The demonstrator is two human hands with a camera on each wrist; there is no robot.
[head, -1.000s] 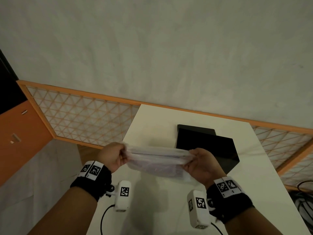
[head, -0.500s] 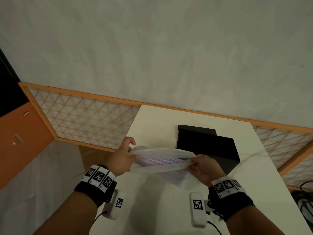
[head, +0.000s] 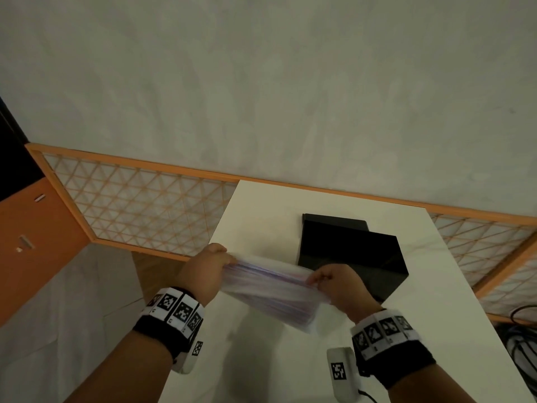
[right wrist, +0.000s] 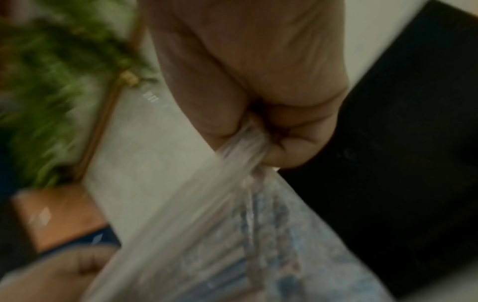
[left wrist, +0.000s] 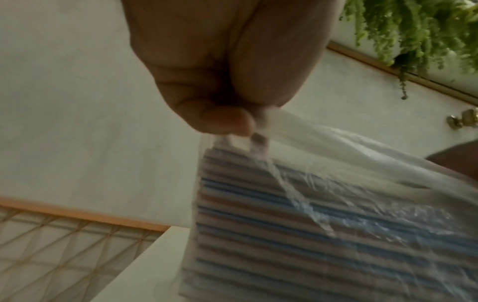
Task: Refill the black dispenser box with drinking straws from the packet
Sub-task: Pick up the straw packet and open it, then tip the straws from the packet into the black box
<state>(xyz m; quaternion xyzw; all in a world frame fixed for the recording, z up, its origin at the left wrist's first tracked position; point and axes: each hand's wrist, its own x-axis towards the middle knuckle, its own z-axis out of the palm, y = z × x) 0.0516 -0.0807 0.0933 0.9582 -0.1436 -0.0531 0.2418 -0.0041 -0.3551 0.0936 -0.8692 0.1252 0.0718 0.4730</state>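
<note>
White and bare apart from the box, the surface carries the black dispenser box at its far side, lid apparently down, well within reach. In front of it, held up in the air, the clear plastic packet of straws now stretches tighter and hangs lower at its near corner than a moment ago, when it sat bunched and roughly level between the hands. The left hand, whose index finger was lifted free half a second back, has closed again: its fingers are clamped on a twist of the film at the packet's left end. The right hand has its fingers together, pinching gathered film at the other end. The hands seem to be pulling apart, so I judge the packet is being torn or stretched open. No opening shows yet, and no straw has reached the box.
</note>
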